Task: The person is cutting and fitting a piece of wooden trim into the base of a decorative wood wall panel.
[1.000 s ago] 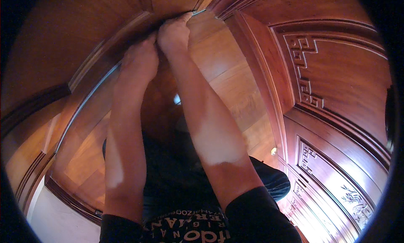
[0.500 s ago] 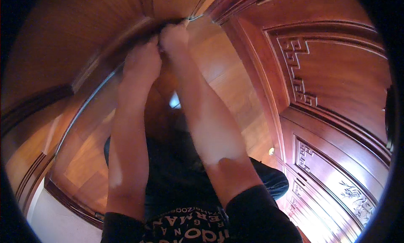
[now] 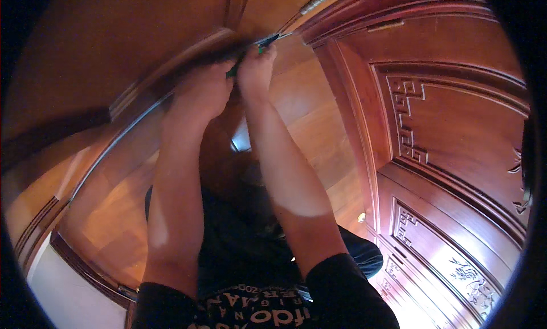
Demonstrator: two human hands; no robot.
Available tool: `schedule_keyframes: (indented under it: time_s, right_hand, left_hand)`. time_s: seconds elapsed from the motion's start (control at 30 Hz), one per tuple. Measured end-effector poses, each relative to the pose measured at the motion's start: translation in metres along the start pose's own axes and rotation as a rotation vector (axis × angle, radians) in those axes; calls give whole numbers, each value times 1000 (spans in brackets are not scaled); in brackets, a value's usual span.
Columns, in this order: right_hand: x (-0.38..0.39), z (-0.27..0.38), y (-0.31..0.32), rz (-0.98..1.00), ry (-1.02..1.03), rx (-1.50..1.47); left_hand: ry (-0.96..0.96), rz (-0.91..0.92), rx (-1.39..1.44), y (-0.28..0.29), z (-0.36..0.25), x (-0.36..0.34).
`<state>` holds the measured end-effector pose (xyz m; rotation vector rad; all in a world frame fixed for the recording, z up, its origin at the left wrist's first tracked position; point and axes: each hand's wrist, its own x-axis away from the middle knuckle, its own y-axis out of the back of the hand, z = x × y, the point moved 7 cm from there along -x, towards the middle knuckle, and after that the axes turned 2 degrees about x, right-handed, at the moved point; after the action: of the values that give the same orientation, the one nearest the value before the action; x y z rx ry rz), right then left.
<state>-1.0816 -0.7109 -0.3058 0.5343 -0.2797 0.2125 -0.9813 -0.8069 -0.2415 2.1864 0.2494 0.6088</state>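
Both arms reach forward to the lower edge of a brown wooden door [image 3: 165, 38]. My right hand [image 3: 256, 69] is closed around a slim green and black tool [image 3: 269, 42], whose dark tip points toward the door's corner at the far right. Its exact kind is not clear. Just left of it, my left hand [image 3: 205, 89] is closed too, and a bit of green shows between the two hands. Its fingers are partly hidden, but it seems to grip the same tool's rear end. A thin pale strip [image 3: 131, 126] runs along the floor under the door edge.
To the right stands a reddish carved wood panel [image 3: 456, 118] with raised mouldings. A metal hinge [image 3: 320, 0] shows at the door's far side. Below lies a wooden floor [image 3: 307, 101], with a small round doorstop-like piece [image 3: 362, 217] by the panel. A pale wall [image 3: 68, 289] is at lower left.
Both hands have shifted slightly right and nearer to me within the picture. The green and black tool, blurred or hidden before, now shows. The whole view has tilted a little.
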Motion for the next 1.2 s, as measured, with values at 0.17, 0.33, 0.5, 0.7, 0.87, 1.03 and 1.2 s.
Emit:
schedule_keyframes:
  time_s: [0.17,0.33,0.5,0.7,0.87,1.03,1.2]
  right_hand:
    - [-12,-16,14,118,189,-170]
    - [14,-6,67,182,38,-220]
    - [-1,-7,89,427,112,-330]
    - [1,-13,104,601,205,-124]
    - [-29,2,117,343,756,221]
    - [-51,4,116,190,444,-99]
    - [-62,32,117,129,660,129]
  left_hand:
    - [-37,86,65,-1,-9,11]
    - [-122,215,355,-24,-30,11]
    - [-149,102,444,-21,-52,10]
    - [-189,82,469,-1,-62,16]
    - [-390,128,695,-11,-94,27]
    - [-353,195,550,-4,-100,33]
    - [-353,7,276,-73,-74,17]
